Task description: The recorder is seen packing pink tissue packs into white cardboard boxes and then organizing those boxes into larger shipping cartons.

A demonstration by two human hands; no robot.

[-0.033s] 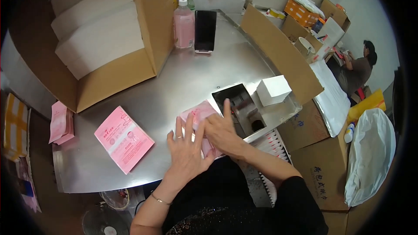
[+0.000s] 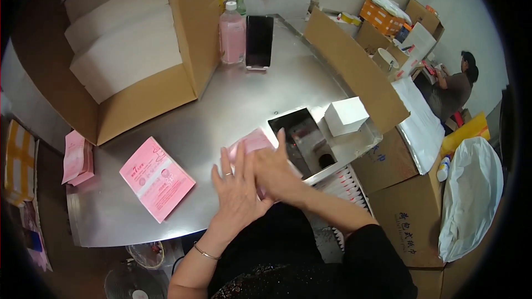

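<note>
A flat pink printed wrapper or packet [image 2: 253, 140] lies on the metal table close to me, mostly covered by my hands. My left hand [image 2: 235, 194] rests on it, open, fingers spread; a ring and a bracelet show. Across its fingertips reaches my right hand [image 2: 274, 173], pressed on the packet with the thumb standing away and the other fingers partly hidden and slightly blurred. To the left lies a stack of pink printed sheets [image 2: 158, 180] with a pale band. Just beyond my right hand, a dark rectangular opening [image 2: 299, 133] is set in the tabletop.
At the far left a big cardboard box [image 2: 147, 102] holds white paper stacks [image 2: 130, 50]. A phone [image 2: 259, 41] and a pink-filled bottle [image 2: 232, 36] stand at the back. A white block [image 2: 346, 116] sits right of the opening. Another person [image 2: 457, 86] sits far right.
My right hand has shifted slightly left and down over the packet, covering more of it. My left hand stays nearly in place.
</note>
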